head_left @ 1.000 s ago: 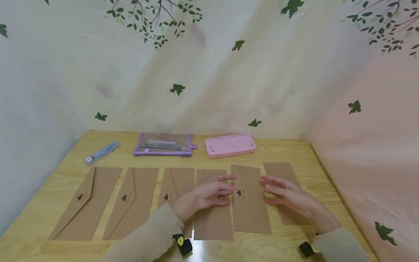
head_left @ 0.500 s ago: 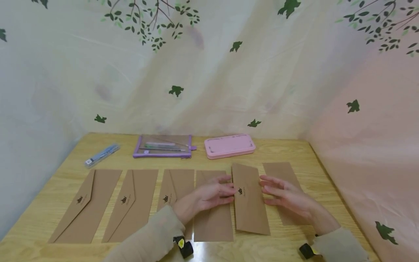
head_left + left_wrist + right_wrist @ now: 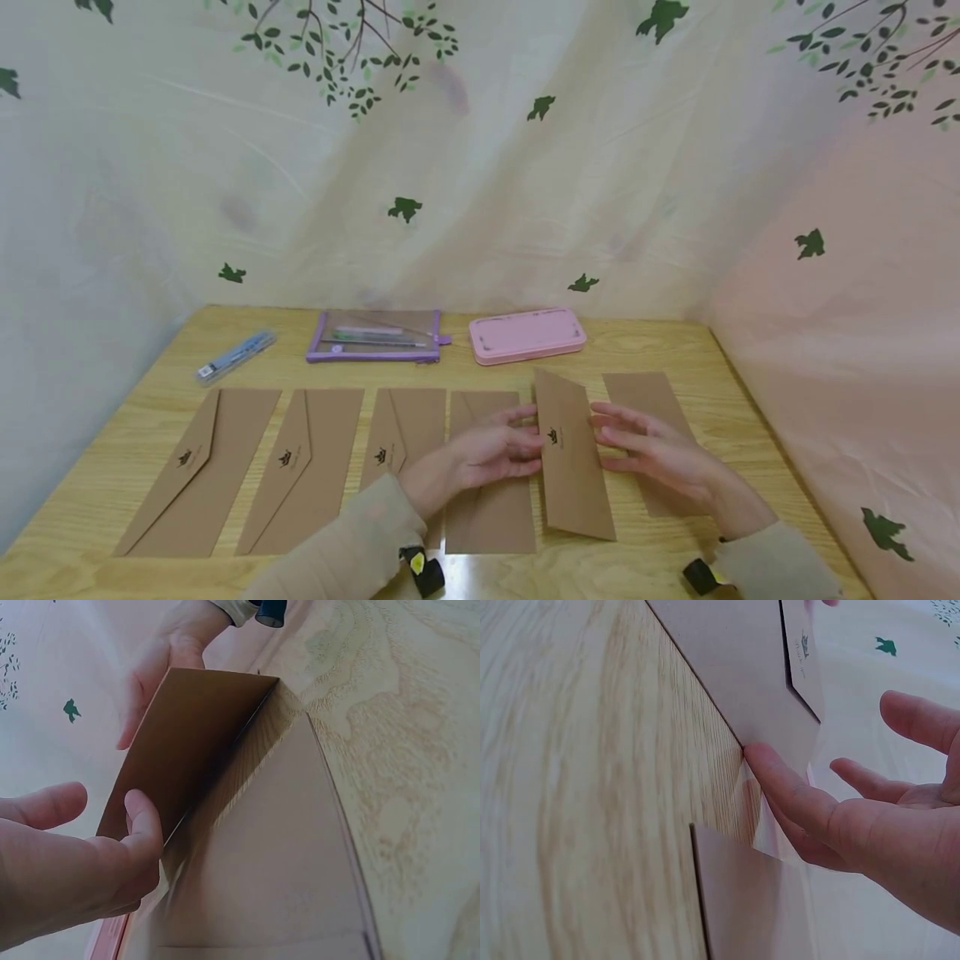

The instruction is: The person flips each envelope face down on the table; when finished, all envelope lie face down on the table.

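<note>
Between the two hands a brown envelope with a small black crown print is tilted up off the table. My left hand touches its left edge with slightly bent fingertips. In the left wrist view the envelope's shaded underside shows beside the hand, whose thumb stands apart. Along the right edge, my right hand lies with extended fingers. The right wrist view has one fingertip of this hand against the lower edge of the envelope, thumb free.
Several brown envelopes lie in a row to the left, and one more lies partly under the right hand. Behind them are a blue pen pack, a purple-edged mesh pouch and a pink case. Curtains enclose the table.
The envelope between the hands lay nearly flat and now tilts more steeply, looking narrower from above. Both hands have shifted slightly inward with it. The other envelopes stay where they were.
</note>
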{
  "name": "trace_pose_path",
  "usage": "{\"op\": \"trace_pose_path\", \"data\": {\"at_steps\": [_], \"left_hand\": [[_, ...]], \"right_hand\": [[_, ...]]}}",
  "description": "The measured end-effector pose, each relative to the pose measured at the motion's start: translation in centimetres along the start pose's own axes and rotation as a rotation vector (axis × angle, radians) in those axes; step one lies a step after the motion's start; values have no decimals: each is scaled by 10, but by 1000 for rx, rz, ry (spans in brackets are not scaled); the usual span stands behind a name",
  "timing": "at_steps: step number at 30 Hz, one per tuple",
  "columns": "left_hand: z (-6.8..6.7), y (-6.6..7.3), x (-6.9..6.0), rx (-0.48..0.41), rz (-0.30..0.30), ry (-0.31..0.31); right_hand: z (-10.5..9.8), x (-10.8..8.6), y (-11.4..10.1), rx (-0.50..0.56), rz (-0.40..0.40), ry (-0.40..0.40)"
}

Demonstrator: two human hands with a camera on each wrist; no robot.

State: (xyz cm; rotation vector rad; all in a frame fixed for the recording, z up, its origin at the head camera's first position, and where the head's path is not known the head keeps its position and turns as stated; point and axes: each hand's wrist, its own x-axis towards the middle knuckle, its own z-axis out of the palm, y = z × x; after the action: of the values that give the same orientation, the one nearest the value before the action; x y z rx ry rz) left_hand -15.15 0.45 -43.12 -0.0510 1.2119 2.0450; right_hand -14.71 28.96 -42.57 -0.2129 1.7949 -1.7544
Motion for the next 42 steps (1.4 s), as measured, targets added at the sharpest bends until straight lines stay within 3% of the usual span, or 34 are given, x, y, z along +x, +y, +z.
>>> {"op": "trace_pose_path", "data": {"at_steps": [22, 33, 42], "left_hand": [[0, -1, 3, 26, -4, -31], [2, 0, 3, 49, -5, -41], [2, 1, 3, 52, -20, -89]], "right_hand": [[13, 8, -1, 6, -8, -32], [21, 7, 2, 1, -42, 19], [25, 6, 2, 14, -63, 8]]}}
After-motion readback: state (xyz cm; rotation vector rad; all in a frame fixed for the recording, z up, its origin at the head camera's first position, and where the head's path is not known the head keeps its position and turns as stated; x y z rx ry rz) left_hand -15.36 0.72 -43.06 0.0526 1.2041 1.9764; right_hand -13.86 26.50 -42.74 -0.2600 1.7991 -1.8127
